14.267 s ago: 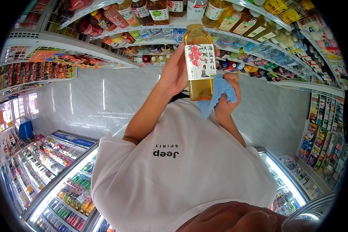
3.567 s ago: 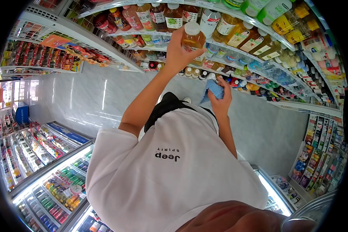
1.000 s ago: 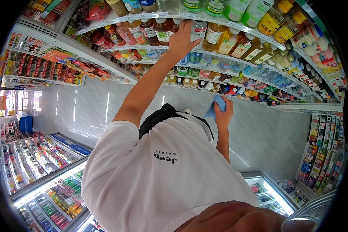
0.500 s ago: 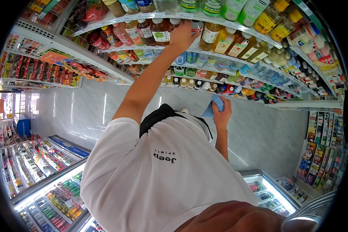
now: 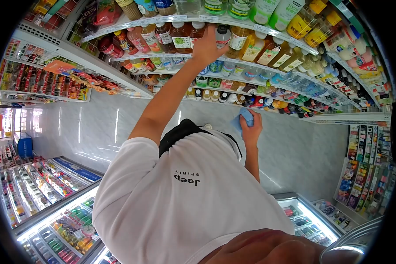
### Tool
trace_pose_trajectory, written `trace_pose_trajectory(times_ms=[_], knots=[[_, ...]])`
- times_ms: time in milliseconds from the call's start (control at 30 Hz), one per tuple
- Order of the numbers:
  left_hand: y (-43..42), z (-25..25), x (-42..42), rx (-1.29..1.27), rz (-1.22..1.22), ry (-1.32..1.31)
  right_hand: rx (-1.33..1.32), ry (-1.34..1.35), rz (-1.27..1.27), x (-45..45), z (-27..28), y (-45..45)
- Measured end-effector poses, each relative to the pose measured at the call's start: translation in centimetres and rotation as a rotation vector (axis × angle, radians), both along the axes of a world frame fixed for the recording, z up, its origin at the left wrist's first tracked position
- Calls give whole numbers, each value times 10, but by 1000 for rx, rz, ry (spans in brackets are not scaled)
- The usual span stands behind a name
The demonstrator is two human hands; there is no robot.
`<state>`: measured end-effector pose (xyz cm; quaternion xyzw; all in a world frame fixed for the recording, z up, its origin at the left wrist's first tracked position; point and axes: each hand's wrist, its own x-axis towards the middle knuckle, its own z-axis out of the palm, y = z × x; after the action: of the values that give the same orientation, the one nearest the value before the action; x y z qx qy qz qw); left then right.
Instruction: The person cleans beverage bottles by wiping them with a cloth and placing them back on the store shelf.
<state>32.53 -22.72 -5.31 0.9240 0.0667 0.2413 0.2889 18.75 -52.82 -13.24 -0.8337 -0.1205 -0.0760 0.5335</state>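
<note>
One dark-capped bottle (image 5: 223,38) at the drinks shelf (image 5: 171,55), long axis near upright, cap leaning outward, left hand (image 5: 208,49) wrapped round it, right hand (image 5: 252,127) clutching blue cloth (image 5: 247,116) below the shelf.

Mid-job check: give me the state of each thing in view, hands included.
Left hand: at the dark-capped bottle, grip unclear
Dark-capped bottle: cap on, partly hidden
Right hand: closed on the cloth
Cloth: crumpled, held
Upper shelf: stocked
Left cooler: lit

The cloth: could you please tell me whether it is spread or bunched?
Bunched: the cloth is gathered in the right hand, with a loose part sticking out.
</note>
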Motion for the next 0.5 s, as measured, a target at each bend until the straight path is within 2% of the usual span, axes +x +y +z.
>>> trace_pose_trajectory(times_ms=[100,300,400,500], knots=[[-7,-3,-3,107,-25,-126,-13,-29,6,1,-1,1],[-20,-7,-18,-56,4,-50,-2,-53,42,0,12,1],[-19,-16,-26,-201,-2,-217,28,-79,54,0,19,1],[-16,-16,-35,-307,-94,-278,48,-112,68,0,22,-2]])
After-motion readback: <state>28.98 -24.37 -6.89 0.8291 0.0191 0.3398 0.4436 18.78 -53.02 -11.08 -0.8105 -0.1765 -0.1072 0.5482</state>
